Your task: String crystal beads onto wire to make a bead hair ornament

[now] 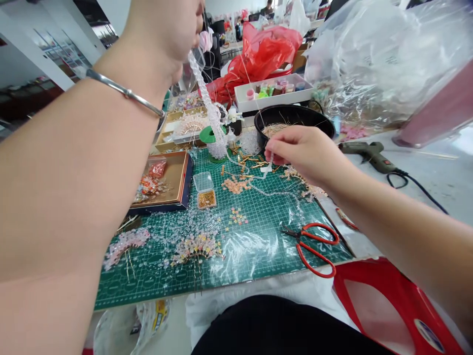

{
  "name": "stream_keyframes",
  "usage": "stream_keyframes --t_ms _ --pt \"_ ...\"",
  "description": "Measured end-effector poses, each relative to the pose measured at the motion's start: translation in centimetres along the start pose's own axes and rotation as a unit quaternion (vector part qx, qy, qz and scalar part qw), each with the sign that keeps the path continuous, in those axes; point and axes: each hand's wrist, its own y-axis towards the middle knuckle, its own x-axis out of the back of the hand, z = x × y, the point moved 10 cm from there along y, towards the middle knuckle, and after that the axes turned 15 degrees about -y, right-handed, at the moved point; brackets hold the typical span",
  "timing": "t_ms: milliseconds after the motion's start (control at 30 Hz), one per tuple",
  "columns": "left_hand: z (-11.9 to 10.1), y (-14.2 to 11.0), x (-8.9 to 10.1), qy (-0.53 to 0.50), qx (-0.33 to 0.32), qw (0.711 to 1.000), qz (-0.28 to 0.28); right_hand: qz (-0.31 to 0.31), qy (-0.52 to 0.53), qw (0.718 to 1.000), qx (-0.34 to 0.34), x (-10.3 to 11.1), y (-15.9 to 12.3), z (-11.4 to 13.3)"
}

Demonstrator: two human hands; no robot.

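Note:
My left hand (pixel 175 34) is raised at the top of the view, its fingers curled and partly cut off by the edge. From it hangs a thick bundle of clear bead strands (pixel 210 103), reaching down to a green spool (pixel 209 134). My right hand (pixel 295 148) is closed in a pinch on a thin bead strand (pixel 272 158), above a small white tag (pixel 266 168). More of that strand trails over the green cutting mat (pixel 258 217). A fine thread slants down toward my right hand.
Red-handled scissors (pixel 314 241) lie open at the mat's front right. Beaded hair combs (pixel 197 248), a small box of gold beads (pixel 206 198) and loose beads lie nearer me. Behind stand a black bowl (pixel 295 116) and a white tray (pixel 273 93). A glue gun (pixel 369 153) lies right.

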Motion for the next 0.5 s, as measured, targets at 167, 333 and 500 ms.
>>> stream_keyframes --t_ms 167,333,500 --pt "-1.2 -1.9 -0.9 -0.022 -0.005 1.0 0.013 0.014 -0.123 0.992 -0.027 -0.1 -3.0 -2.5" --pt "-1.5 -2.1 -0.8 -0.037 0.008 0.999 -0.01 0.063 -0.171 0.983 -0.031 -1.4 -4.9 -4.4" --pt "-1.1 -1.1 0.9 -0.054 0.001 0.997 -0.057 0.119 -0.203 0.972 -0.014 -2.6 -6.4 -5.4"
